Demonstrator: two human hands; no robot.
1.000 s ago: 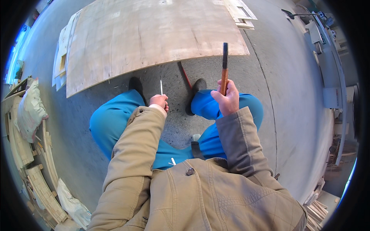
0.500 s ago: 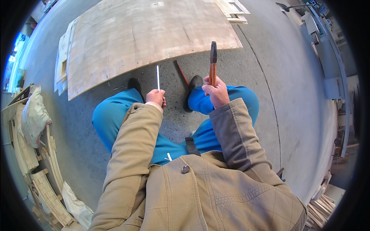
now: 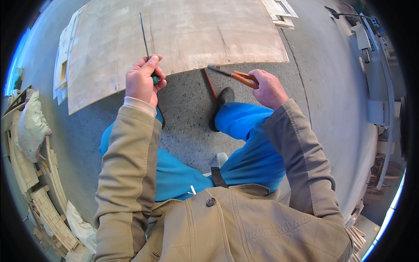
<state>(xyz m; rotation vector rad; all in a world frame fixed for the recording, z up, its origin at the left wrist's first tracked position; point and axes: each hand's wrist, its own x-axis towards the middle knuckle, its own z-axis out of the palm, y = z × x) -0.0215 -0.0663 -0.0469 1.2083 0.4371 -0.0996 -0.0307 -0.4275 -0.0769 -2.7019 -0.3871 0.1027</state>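
Observation:
In my raised left hand (image 3: 146,78) is a screwdriver (image 3: 144,35), its long thin shaft pointing up and away over a plywood sheet (image 3: 183,39). A bit of its green handle shows below the closed fingers. My right hand (image 3: 269,88) grips a pair of pliers (image 3: 238,76) with orange handles. Their dark, blurred jaws point left, close to the sheet's near edge. On the floor between my feet and the sheet lies a red and dark bar (image 3: 209,83), partly hidden beneath the edge.
Pale wooden frames (image 3: 63,72) stick out from under the sheet's left side, and more (image 3: 281,11) at its far right. Wood strips (image 3: 52,218) and a white sack (image 3: 32,129) lie to the left. A grey metal bench (image 3: 377,96) stands at the right.
My left hand has risen up and left with the screwdriver, now over the sheet's edge. My right hand has moved right, and the pliers have swung from pointing away to pointing left.

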